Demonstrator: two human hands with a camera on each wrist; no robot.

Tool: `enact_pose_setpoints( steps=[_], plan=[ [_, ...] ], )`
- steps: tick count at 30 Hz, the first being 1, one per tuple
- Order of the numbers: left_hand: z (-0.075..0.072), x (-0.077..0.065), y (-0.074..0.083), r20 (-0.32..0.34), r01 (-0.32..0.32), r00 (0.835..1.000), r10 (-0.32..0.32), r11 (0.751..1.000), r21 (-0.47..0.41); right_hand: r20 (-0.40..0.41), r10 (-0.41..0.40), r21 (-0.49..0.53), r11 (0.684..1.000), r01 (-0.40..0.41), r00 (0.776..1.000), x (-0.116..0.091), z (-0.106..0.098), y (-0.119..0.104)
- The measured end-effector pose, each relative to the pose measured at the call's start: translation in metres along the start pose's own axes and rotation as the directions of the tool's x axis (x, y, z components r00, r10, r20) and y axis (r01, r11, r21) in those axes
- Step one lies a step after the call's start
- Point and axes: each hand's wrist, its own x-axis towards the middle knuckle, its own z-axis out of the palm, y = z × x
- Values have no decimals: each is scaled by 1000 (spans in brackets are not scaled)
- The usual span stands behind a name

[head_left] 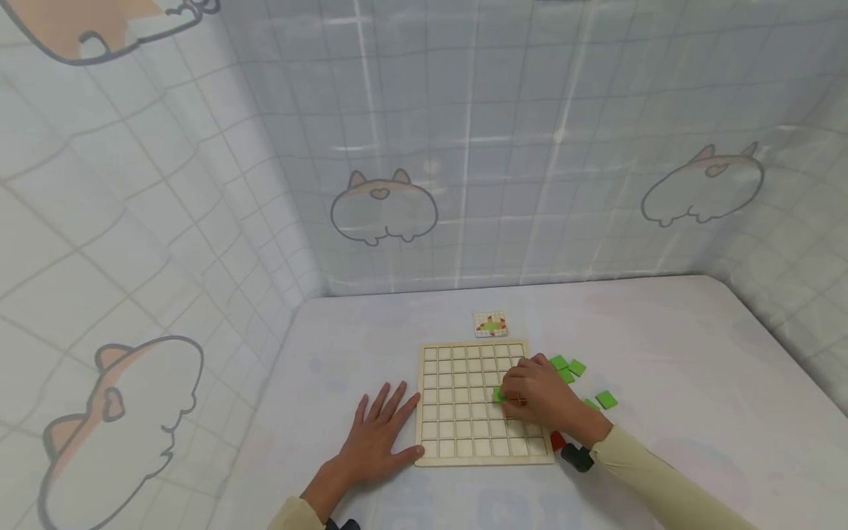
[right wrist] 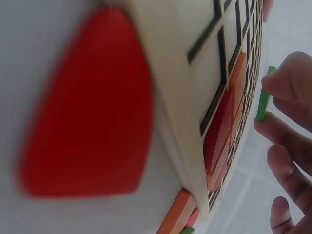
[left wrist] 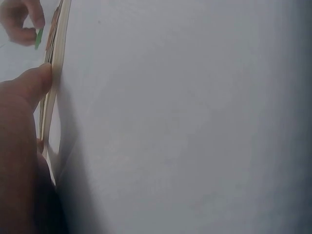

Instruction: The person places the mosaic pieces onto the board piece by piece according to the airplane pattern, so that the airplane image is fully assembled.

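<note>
A wooden grid board (head_left: 447, 412) lies on the table before me. My left hand (head_left: 377, 445) lies with fingers spread beside it, its thumb touching the board's left edge. Above the right part of the grid, my right hand (head_left: 543, 394) pinches a thin green tile (right wrist: 263, 95) between thumb and index finger, its other fingers loosely bent. Under that hand, an orange tile (right wrist: 237, 73) and a dark red piece (right wrist: 217, 131) sit in grid cells, seen in the right wrist view. Part of the board is hidden by the right hand in the head view.
Several loose green tiles (head_left: 606, 400) lie right of the board. A red piece (right wrist: 92, 112) with a rounded end rests outside the board's edge, near the right wrist. Behind the board lies a small pattern card (head_left: 490, 324). Gridded curtains (head_left: 411, 147) surround the table.
</note>
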Motion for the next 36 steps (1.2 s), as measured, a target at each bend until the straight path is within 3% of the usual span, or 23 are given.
enact_pose_setpoints(
  steps=[11,17,26,31,36],
  plan=[
    [3,-1,-2,-17,-14,1000,14,1000,4,95,35,-30,999,-32,995,12,15,7],
    [4,-1,-2,-22,-16,1000,16,1000,10,177,65,-25,998,-61,982,13,9,5],
    [3,1,-2,-18,-15,1000,15,1000,7,233,82,-14,997,-81,969,12,2,6],
    [4,1,-2,-6,-8,1000,8,1000,11,180,59,22,998,-64,982,4,0,9],
    [3,0,-2,-1,2,1000,-2,1000,9,116,37,-5,999,-37,993,-5,-7,14]
  ],
)
